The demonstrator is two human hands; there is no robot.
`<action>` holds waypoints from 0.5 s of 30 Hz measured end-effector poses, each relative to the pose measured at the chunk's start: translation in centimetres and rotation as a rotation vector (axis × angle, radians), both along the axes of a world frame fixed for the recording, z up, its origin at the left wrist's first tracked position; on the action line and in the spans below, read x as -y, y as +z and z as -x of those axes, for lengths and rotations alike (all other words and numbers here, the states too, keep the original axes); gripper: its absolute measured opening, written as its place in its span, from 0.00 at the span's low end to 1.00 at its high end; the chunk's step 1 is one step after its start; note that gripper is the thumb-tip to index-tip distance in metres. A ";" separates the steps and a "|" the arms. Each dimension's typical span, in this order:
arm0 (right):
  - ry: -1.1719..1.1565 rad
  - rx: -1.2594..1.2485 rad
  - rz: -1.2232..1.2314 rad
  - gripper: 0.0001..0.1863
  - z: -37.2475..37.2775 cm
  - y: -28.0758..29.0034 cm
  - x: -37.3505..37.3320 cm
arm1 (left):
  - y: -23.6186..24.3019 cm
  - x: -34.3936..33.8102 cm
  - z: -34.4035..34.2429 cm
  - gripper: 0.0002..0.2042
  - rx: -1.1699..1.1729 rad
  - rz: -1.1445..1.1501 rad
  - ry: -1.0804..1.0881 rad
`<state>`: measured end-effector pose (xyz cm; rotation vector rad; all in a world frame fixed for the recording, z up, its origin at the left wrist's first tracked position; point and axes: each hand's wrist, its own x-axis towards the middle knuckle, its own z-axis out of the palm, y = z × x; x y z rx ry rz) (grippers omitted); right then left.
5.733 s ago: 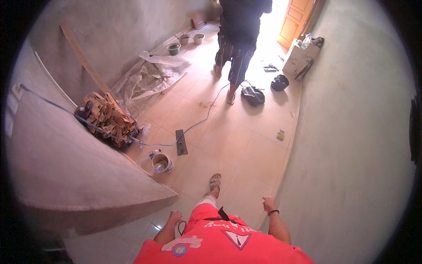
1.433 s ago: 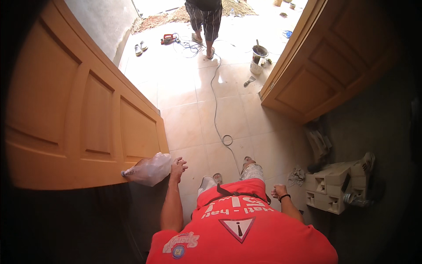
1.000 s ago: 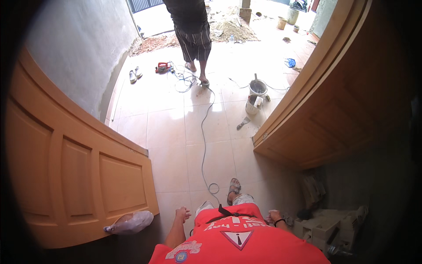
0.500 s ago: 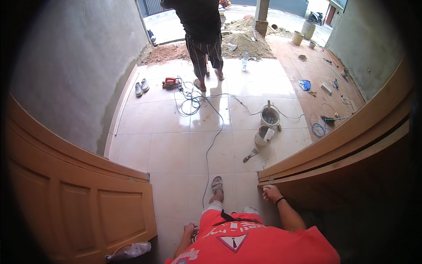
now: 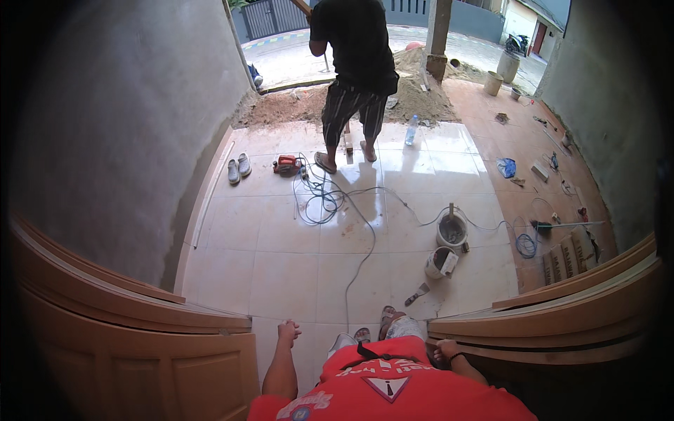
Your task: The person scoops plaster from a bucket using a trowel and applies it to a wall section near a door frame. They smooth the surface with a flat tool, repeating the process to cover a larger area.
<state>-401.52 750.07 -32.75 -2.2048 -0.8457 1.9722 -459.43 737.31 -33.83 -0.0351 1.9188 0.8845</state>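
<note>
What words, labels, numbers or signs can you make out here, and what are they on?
Red shirt: white lettering, not copied here.
Same shirt: triangular warning sign with an exclamation mark.
Shirt's left side: round blue badge, too small to read.
Brown packaging: dark lettering, not copied here.
Clear bottle: any label is too small to read.

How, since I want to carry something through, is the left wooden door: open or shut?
Open: the left wooden door is swung aside, and the tiled floor runs past its edge to the outside.
</note>
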 end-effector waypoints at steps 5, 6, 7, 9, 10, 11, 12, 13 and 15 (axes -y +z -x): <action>-0.109 -0.003 -0.054 0.08 1.9 0.2 -6.0 | 0.1 -11.0 -0.7 0.19 0.053 -0.070 -0.162; -0.124 0.011 -0.059 0.08 2.9 0.8 -7.0 | -0.3 -12.6 -1.0 0.19 0.084 -0.070 -0.188; -0.137 0.012 -0.050 0.08 3.2 0.5 -7.5 | -0.4 -14.5 -1.3 0.20 0.112 -0.081 -0.223; -0.145 0.014 -0.041 0.07 3.4 -0.9 -10.4 | -0.8 -18.1 -2.1 0.20 0.099 -0.059 -0.299; -0.155 0.025 -0.024 0.07 3.5 -1.3 -11.2 | -1.0 -19.7 -2.5 0.19 0.093 -0.049 -0.337; -0.154 0.035 -0.012 0.07 4.0 -1.5 -13.1 | -1.6 -21.4 -2.7 0.20 0.100 -0.031 -0.336; -0.157 0.044 0.007 0.07 4.2 -1.4 -14.5 | -2.1 -22.1 -2.6 0.20 0.105 -0.006 -0.339; -0.157 0.045 0.037 0.07 4.1 -1.6 -16.0 | -2.5 -22.9 -2.5 0.20 0.111 0.020 -0.340; -0.168 0.037 0.094 0.08 4.3 -2.2 -18.9 | -3.0 -24.7 -2.4 0.20 0.141 0.100 -0.282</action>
